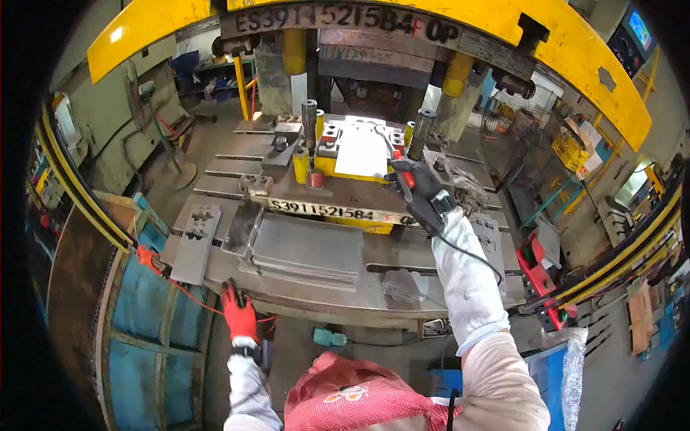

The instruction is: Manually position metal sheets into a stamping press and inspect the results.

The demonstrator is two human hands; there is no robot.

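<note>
Red-gloved, the left hand rests spread on the near edge of the steel desk at lower left of the frame, holding nothing. In a dark glove, the right hand reaches toward the centre, closed around a thin tool whose tip touches the flat sheet blank lying on the yellow die under the press. That blank sits just up and left of the right hand, its long axis running away from the person; the left hand is well apart from it.

Head camera, looking steeply down
Single close fisheye view over the press table; faces forward; edges bend at rim
</note>
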